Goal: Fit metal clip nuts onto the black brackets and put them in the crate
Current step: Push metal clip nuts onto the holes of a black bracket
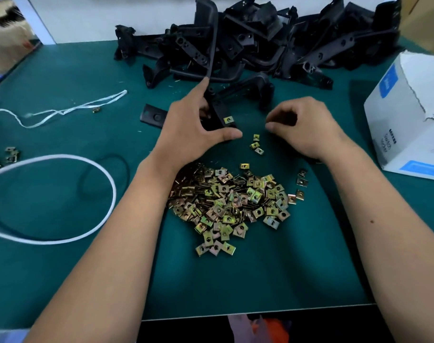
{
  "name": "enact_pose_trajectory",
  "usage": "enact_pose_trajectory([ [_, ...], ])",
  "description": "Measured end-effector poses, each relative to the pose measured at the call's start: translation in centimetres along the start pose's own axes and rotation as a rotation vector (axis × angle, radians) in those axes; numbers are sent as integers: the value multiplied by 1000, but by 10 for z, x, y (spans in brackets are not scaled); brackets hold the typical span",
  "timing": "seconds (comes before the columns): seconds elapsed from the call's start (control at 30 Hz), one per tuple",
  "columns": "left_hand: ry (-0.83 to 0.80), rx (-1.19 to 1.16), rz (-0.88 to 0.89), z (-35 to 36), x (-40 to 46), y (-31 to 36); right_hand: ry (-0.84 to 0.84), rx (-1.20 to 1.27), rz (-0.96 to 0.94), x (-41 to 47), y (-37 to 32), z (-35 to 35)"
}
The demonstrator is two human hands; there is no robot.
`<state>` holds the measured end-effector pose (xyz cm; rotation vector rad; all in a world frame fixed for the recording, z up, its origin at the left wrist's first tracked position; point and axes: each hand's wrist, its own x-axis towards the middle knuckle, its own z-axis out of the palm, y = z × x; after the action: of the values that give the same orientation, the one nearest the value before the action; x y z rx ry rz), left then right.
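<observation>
Green mat covers the table; brackets heap along its far edge. Left hand grips one bracket, a nut already clipped on. Right hand, fingers curled, perhaps pinching another nut, sits just right of it, nearest the loose nuts.

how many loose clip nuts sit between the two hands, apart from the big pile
3: one nearest the left hand, one just below it, one lowest, all left of the right hand.
</observation>
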<state>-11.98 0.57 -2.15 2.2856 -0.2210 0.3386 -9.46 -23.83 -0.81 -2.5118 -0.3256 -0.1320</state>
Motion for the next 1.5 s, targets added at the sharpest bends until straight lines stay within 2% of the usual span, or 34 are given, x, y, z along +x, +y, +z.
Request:
enact_pose_trajectory([
  [0.13, 1, -6, 21, 0, 0, 1, -146, -20, -73, -2, -8, 2],
  [0.33, -16, 10, 49, 2, -1, 5, -161, -8, -165, -3, -15, 10],
  [0.4, -15, 6, 56, 4, -1, 6, -101, 38, -169, -3, -18, 13],
  [0.5, -13, -6, 77, 5, -1, 7, 28, 306, -93, -4, -23, 17],
  [0.6, -22, -9, 120, 7, -1, 9, 80, 611, 38, -6, -29, 20],
  [0.73, -26, -17, 149, 11, -2, 10, 22, 933, 189, -5, -32, 19],
  [0.83, -31, -9, 176, 12, -2, 11, -30, 1121, 234, -5, -32, 16],
  [1.03, -32, -21, 210, 14, -3, 13, 93, 1033, 193, -4, -35, 21],
  [1.5, -49, -40, 225, 19, -3, 14, 115, 974, 195, -5, -38, 28],
])
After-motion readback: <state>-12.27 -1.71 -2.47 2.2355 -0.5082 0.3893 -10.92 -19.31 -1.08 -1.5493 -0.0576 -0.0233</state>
